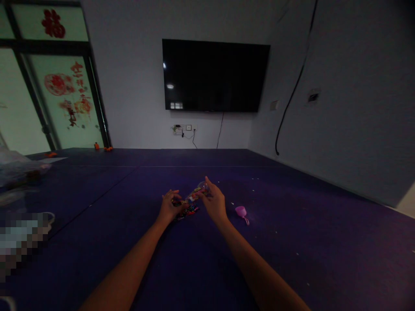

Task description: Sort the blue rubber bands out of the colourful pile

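Observation:
A clear plastic container (203, 186) with a rounded end and small colourful pieces inside is tilted, its lower end towards the left. My right hand (214, 202) is closed around it, thumb on the near side. At that lower end, my left hand (169, 208) curves with fingers and thumb apart, next to the colourful pieces. Below the container lies a small pile of mixed colourful pieces (191, 210) on the purple floor covering (201, 268); their kind is too small and dark to tell. A pink cup-shaped cap (241, 211) with a loop rests to the right of my right hand.
White specks are scattered on the floor at the right. At the left edge are a clear plastic bag (19, 166) and a pixelated object (22, 237). A television (215, 75) hangs on the far wall, and a black cable (293, 93) runs down the right wall.

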Available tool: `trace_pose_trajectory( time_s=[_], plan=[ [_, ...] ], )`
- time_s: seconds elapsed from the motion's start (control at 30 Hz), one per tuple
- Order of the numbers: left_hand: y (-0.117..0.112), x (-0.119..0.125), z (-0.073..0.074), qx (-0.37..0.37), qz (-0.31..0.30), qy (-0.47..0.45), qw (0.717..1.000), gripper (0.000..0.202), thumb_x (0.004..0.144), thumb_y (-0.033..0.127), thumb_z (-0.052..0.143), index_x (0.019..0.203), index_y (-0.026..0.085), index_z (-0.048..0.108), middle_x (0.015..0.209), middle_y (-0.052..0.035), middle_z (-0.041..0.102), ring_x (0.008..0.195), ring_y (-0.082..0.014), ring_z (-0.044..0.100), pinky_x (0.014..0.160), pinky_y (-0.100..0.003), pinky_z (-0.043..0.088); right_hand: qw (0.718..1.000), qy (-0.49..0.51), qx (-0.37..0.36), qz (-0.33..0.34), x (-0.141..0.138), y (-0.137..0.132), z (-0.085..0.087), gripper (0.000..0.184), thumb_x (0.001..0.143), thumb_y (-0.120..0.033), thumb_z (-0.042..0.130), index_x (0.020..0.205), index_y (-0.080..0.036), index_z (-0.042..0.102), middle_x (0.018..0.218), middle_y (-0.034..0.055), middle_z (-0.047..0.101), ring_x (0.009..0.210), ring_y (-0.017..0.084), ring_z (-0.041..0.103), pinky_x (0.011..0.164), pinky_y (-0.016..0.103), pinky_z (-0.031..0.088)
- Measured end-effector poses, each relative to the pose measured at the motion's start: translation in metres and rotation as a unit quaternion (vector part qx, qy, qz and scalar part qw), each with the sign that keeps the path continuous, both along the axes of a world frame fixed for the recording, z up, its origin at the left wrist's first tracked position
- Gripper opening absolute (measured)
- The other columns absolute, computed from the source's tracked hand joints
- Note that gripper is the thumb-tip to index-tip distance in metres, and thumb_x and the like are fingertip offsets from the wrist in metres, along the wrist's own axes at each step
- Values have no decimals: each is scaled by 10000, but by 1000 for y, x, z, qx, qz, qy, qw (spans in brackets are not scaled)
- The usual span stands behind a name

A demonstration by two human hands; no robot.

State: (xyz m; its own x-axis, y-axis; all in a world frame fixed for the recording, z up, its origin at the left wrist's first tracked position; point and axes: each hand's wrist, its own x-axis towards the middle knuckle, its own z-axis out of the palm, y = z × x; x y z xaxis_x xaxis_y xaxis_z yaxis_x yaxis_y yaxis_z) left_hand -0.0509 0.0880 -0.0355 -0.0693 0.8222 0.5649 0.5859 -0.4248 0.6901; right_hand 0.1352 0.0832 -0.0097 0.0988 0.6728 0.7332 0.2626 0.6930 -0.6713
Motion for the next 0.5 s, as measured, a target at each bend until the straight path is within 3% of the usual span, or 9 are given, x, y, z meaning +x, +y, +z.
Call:
trace_pose_trajectory(
  time_s=[0.17,0.27,0.33,0.43,0.5],
  plan=[
    [-3,4,1,15,-27,27,999,494,608,366,758,1068,249,623,1228,-93,607,1314,-329,352,1071,-609,91,999,-39,35,3,-8,-7,7,566,777,-270,637,1320,-271,476,1091,74,601,875,182,612,701,305,561],
    [-9,9,6,43,-44,52,997,436,689,393,699,1095,263,606,1214,-72,622,1313,-300,366,1080,-606,28,997,-54,61,13,-14,-12,10,544,809,-293,616,1330,-284,457,1132,75,579,881,171,621,731,305,561],
    [-12,11,8,60,-42,56,996,384,730,398,661,1080,250,609,1190,-74,636,1290,-282,405,1091,-588,14,993,-82,87,12,-16,-15,11,555,837,-315,587,1361,-305,406,1242,80,529,1010,192,598,810,332,546],
    [-13,11,8,72,-20,37,996,344,776,384,610,1080,222,603,1196,-101,629,1247,-269,465,1099,-573,20,981,-138,127,-48,-14,-19,15,650,864,-361,544,1436,-314,238,1465,73,313,1299,248,376,989,435,433],
    [-12,11,7,70,-10,23,997,342,787,379,594,1087,214,598,1202,-111,625,1240,-269,474,1097,-577,12,970,-186,135,-76,-13,-21,16,641,904,-364,467,1458,-309,150,1508,51,230,1370,247,242,1055,479,344]
  ],
)
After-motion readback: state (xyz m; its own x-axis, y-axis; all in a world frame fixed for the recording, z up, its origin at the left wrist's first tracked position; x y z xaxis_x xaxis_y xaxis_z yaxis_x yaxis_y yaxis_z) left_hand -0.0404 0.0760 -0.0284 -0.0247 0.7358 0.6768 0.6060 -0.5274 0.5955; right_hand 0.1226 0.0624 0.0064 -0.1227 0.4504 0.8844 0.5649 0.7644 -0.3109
